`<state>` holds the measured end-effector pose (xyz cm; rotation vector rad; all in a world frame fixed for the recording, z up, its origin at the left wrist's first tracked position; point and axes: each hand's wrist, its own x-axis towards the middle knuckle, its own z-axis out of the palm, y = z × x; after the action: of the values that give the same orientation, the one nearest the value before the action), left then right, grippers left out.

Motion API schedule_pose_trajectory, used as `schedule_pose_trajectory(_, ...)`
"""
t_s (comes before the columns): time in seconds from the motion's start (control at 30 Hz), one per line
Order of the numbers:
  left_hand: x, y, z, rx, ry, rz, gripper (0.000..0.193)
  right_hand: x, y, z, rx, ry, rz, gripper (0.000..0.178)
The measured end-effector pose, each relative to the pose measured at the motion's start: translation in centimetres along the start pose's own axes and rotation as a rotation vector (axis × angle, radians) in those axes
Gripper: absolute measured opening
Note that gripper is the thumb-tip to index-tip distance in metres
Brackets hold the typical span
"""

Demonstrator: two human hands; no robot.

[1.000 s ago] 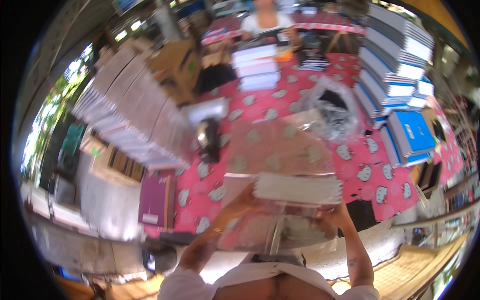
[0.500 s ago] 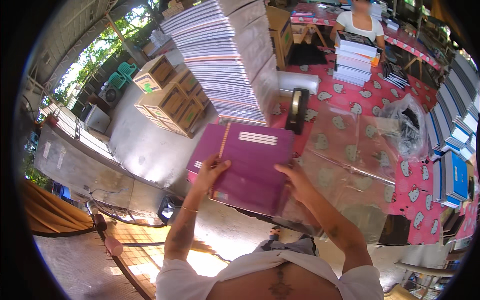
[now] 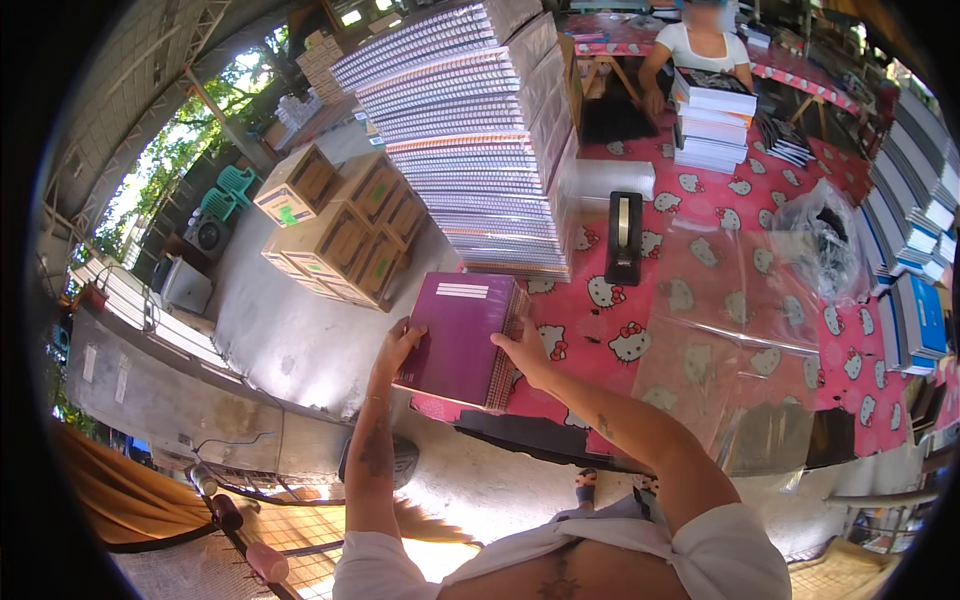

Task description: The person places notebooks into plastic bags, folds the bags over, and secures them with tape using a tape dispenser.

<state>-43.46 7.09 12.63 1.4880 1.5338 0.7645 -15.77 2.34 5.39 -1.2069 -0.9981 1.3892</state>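
Note:
A squared stack of purple spiral notebooks sits at the table's near left corner, three white lines across its top cover. My left hand grips its left edge, with the thumb near the cover. On the opposite side, my right hand is closed round the coil-bound edge, thumb at the top and fingers partly hidden. Just beyond the notebooks rises a tall pile of wire-bound notebooks in clear plastic. A black tape dispenser stands to the right of that pile.
Clear plastic sheets lie on the pink patterned tablecloth. Stacked books stand before a person across the table. Blue-and-white books line the right side. Cardboard boxes sit on the floor at left.
The purple notebooks, spread with one sticking out to the left before, now form an even stack with its coils at the right. My right hand has shifted left with them.

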Motion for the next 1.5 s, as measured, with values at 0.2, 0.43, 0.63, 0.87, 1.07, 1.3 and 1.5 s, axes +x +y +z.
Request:
schedule_pose_trajectory(0.2, -0.6, 0.1, -0.8, 0.034, 0.016, -0.038, 0.052, -2.2, -1.9, 0.2, 0.201, -0.023, 0.106, 0.092)
schedule_pose_trajectory(0.43, 0.3, 0.0, 2.3, 0.657, 0.405, 0.183, 0.065, -8.6, -1.4, -13.8, 0.042, 0.129, 0.029, 0.078)
schedule_pose_trajectory(0.63, -3.4, 14.9, 18.2, 0.569, 0.359, 0.749, 0.049, -22.6, -6.0, -43.5, 0.237, 0.720, -0.110, 0.047)
schedule_pose_trajectory(0.87, -12.4, 31.4, 52.0, 0.376, -0.175, 1.255, 0.054, -39.9, -15.4, -76.8, 0.286, 1.437, -0.338, 0.076)
schedule_pose_trajectory(1.07, -21.5, 42.4, 79.2, 0.168, -0.625, 1.318, 0.061, -49.0, -16.5, -99.2, 0.223, 1.520, -0.222, 0.103)
schedule_pose_trajectory(1.3, -25.2, 47.7, 86.1, 0.155, -0.814, 1.172, 0.062, -46.7, -17.2, -107.0, 0.071, 1.368, -0.187, 0.086)
schedule_pose_trajectory(1.5, -19.9, 42.8, 80.8, 0.323, -0.659, 0.992, 0.063, -45.5, -17.9, -107.5, -0.035, 1.757, -0.559, 0.084)
